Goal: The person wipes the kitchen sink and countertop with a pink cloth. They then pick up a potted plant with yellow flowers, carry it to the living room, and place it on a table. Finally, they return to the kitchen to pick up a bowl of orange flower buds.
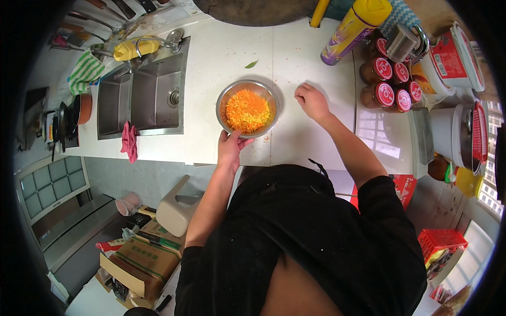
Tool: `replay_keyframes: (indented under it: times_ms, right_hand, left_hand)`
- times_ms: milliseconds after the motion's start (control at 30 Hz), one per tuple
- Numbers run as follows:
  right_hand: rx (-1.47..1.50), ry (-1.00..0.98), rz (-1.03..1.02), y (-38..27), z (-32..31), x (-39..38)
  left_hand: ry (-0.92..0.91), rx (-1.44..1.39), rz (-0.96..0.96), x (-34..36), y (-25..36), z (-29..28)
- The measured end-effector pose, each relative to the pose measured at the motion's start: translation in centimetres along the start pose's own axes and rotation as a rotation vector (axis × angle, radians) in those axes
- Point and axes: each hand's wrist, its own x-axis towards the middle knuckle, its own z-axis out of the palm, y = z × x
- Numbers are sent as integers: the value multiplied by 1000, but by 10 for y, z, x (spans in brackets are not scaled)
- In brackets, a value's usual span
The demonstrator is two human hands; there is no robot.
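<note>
A round stainless steel bowl (220,113) stands on the white counter. In it lie finely chopped orange and yellow bits (247,111), the orange ones mostly on the far side. My left hand (230,150) grips the bowl's near rim, thumb and fingers closed on the metal. To the right of the bowl and apart from it, my right hand (313,102) is just over or on the counter with its fingers curled in. Whatever those fingers may hold is hidden. A small green leaf (251,64) and some orange crumbs lie on the counter beyond the bowl.
At the left is a double steel sink (183,84) with a red cloth (129,141) over its front edge. Several red-lidded jars (377,95), a yellow spray can (354,32) and stacked tubs (457,58) stand at the right. A round dark board (255,11) sits at the back.
</note>
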Motion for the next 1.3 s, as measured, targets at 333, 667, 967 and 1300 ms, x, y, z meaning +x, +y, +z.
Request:
replay_keyframes:
  times_ms: [333,667,967,1300]
  right_hand:
    - [531,-101,-99,-64,-19,16]
    - [203,-32,66,11,-1,9]
    - [80,-55,31,2,2,4]
    - [412,-220,-200,-91,-21,27]
  left_hand:
    - [11,11,-9,0,-1,1]
    - [18,1,11,-2,4,6]
    - [17,10,4,0,4,1]
    - [-8,12,9,1,3,2]
